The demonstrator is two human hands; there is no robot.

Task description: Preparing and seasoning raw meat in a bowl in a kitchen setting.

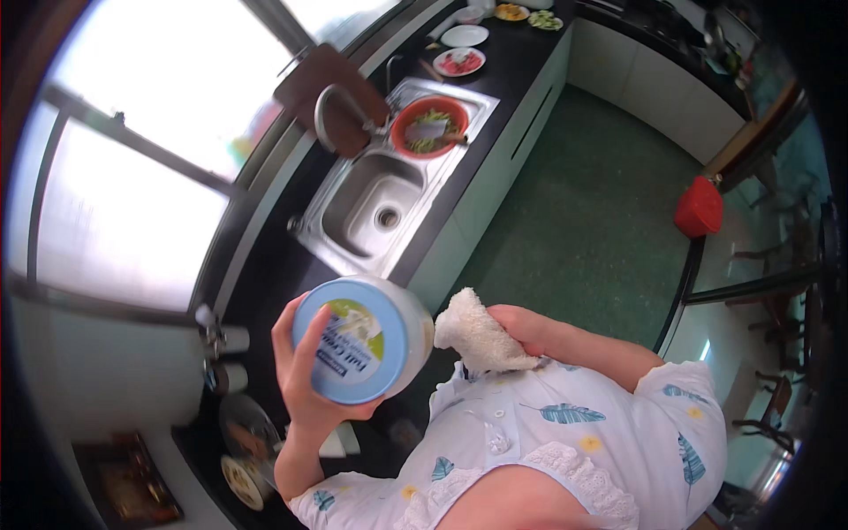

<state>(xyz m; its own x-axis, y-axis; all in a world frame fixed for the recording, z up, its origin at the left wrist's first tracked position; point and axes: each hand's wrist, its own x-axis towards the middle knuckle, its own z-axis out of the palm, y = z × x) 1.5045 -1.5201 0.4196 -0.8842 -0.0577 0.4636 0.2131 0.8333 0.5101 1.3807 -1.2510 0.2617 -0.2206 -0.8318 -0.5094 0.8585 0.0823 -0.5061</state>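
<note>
My left hand (308,371) is closed around a large round tub (416,331) with a light blue lid (391,344). The lid faces the camera and bears a green and white label; the thumb lies across it. My right hand (520,328) grips a bunched cream terry cloth (474,331) just right of the tub, close to the front of my shirt. A small gap shows between cloth and tub. Part of my right hand's fingers is hidden by the cloth.
Beyond the tub is a steel sink (338,212) with a curved faucet (321,119). A red bowl (399,126) of green food holds a cleaver. Plates of food (460,61) stand farther along the counter. A red bin (701,209) stands on the floor at right.
</note>
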